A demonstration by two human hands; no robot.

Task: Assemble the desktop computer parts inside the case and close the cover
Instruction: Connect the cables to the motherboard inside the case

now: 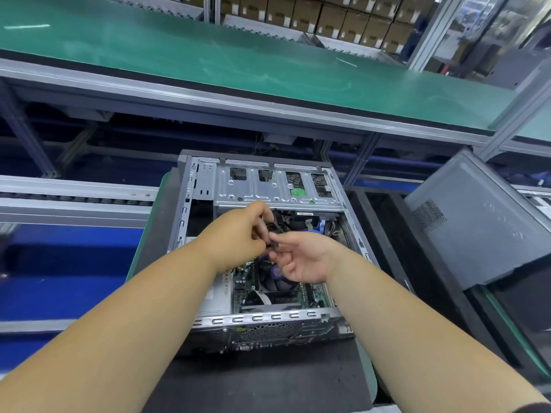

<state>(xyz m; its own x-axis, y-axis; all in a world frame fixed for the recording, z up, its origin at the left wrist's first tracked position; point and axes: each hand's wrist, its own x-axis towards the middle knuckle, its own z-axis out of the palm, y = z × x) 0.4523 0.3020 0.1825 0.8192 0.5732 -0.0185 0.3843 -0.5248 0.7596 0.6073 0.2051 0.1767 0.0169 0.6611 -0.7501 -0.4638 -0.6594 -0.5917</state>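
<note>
Both my arms were stretched out over the open case (pixel 190 201), which lay on its side on a dark mat (pixel 247 380). My left hand (pixel 238 234) was curled, pinching a small black plug (pixel 272 244) on thin wires, and my right hand (pixel 304 259) pinched its other end (palm up). Labels were too blurry to read. Green conveyor (pixel 208 52) behind, the cover (pixel 480 222) leaning on my right.

Light: bright, even, from above; weak shadows.
Glare: pale streaks on the green belt (pixel 208 52).
Edges: curved, slightly blurred.
</note>
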